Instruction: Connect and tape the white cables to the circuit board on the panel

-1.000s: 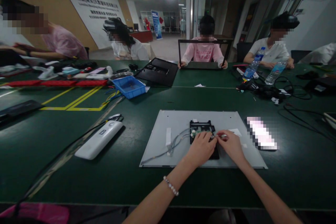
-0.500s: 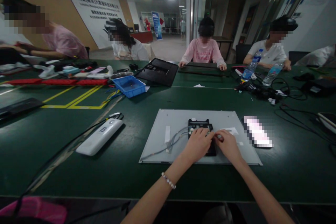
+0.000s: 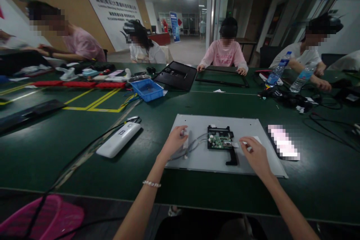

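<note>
A: Left hand (image 3: 176,140)?
B: Released. Fingers loosely bent, over the left part of the pale panel (image 3: 197,122), near the white strip (image 3: 186,143). Beaded bracelet (image 3: 152,183) on that wrist.
A: Right hand (image 3: 254,152)?
B: Over the panel's right side, thumb and fingers drawn in near a small white tab (image 3: 235,144). Cannot tell if it grasps the tab.
A: Circuit board (image 3: 221,142)?
B: Green, between the hands, within the black bracket (image 3: 232,158) on the panel. Gray cables (image 3: 194,141) run from its left side.
A: Surroundings?
B: Green table (image 3: 112,180). White power bank (image 3: 119,139) left of the panel, phone (image 3: 284,142) just beside its right edge. Blue tray (image 3: 147,89) farther off, left. 2 bottles (image 3: 278,69) far right.
A: Others?
B: Person in pink (image 3: 225,54) opposite, 2 hands at a thin black frame (image 3: 222,82) lying low on the table.
</note>
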Demonstrator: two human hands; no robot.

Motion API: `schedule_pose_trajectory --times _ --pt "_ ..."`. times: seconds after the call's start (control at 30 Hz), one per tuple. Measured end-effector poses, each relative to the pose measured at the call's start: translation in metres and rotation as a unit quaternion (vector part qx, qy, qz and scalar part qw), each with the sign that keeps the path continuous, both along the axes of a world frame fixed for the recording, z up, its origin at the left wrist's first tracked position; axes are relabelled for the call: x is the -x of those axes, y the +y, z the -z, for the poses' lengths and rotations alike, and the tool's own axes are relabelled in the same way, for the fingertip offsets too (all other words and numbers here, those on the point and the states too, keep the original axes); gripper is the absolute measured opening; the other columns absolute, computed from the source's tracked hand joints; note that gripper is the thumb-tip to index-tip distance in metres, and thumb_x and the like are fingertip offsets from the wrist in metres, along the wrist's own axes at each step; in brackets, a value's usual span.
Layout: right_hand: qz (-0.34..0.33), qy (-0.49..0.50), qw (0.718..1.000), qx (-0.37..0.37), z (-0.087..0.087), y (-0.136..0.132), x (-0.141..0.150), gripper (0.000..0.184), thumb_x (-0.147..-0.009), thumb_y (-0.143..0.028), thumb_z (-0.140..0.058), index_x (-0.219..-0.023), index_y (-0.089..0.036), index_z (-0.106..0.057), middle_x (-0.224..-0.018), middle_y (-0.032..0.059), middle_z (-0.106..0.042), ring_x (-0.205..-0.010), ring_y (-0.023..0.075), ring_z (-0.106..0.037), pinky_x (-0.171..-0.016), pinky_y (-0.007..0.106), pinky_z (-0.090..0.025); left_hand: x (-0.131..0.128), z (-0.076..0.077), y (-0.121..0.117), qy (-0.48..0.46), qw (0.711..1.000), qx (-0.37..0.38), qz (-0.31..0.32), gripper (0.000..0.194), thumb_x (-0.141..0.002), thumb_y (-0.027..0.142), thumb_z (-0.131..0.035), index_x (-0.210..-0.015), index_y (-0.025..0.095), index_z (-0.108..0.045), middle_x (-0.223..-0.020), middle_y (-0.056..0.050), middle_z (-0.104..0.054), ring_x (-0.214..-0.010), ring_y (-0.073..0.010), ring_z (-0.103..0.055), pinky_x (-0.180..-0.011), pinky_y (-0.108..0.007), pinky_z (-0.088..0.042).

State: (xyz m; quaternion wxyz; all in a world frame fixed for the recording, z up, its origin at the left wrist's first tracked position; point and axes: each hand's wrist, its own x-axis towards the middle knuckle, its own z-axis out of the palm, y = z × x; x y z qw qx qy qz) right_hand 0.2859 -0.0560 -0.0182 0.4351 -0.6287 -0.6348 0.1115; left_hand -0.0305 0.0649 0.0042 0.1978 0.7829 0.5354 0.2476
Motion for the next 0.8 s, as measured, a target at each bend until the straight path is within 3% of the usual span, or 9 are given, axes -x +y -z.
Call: schedule_pose_trajectory --times 0.23,0.33,0.5,0.67,0.8 --pt "-0.018 -0.056 0.998 0.013 0.003 0.002 0.003 0.023 -0.087 -0.029 -0.042 -0.094 -0.020 -0.062 -0.100 0.0077 -0.063 -0.085 0.0207 -0.059 -0.069 0.032 -0.048 0.000 0.007 0.006 -0.028 0.999 -0.006 -0.026 0.018 -0.076 0.022 -0.051 -0.085 0.018 -0.067 -0.081 -0.003 -0.065 -0.074 -0.0166 -0.058 -0.075 -0.030 -0.047" --pt "-0.017 -0.049 0.999 0.010 0.000 0.002 0.002 0.023 -0.087 -0.029 -0.042 -0.094 -0.020 -0.063 -0.100 0.0075 -0.063 -0.086 0.0206 -0.059 -0.069 0.031 -0.048 0.003 -0.003 0.003 -0.101 0.993 0.020 -0.052 0.019 -0.078 0.030 -0.054 -0.083 0.018 -0.067 -0.083 -0.003 -0.067 -0.078 -0.0173 -0.060 -0.076 -0.030 -0.047" --pt "-0.024 -0.039 0.999 -0.008 -0.016 -0.001 0.017 0.027 -0.089 -0.030 -0.040 -0.099 -0.020 -0.063 -0.103 0.0092 -0.063 -0.086 0.0205 -0.060 -0.069 0.032 -0.050 0.003 -0.025 -0.009 -0.262 0.960 0.056 -0.082 0.026 -0.076 0.038 -0.058 -0.087 0.016 -0.067 -0.081 -0.004 -0.067 -0.074 -0.0150 -0.060 -0.065 -0.024 -0.048" --pt "-0.133 -0.062 0.988 -0.042 -0.032 -0.002 0.062 0.034 -0.091 -0.025 -0.038 -0.120 -0.020 -0.053 -0.120 0.0092 -0.057 -0.111 0.0215 -0.053 -0.096 0.040 -0.044 -0.012 -0.016 -0.017 -0.262 0.959 0.086 -0.063 0.024 -0.073 0.036 -0.060 -0.081 0.014 -0.068 -0.072 -0.003 -0.066 -0.062 -0.0129 -0.058 -0.058 -0.023 -0.047" --pt "-0.247 -0.155 0.956 -0.039 -0.035 0.003 0.097 0.046 -0.090 -0.028 -0.042 -0.135 -0.016 -0.040 -0.136 0.0108 -0.046 -0.125 0.0215 -0.041 -0.105 0.041 -0.037 -0.020 -0.002 -0.020 -0.201 0.975 0.065 -0.067 0.023 -0.074 0.034 -0.057 -0.079 0.015 -0.067 -0.069 -0.002 -0.066 -0.061 -0.0147 -0.061 -0.060 -0.025 -0.048"
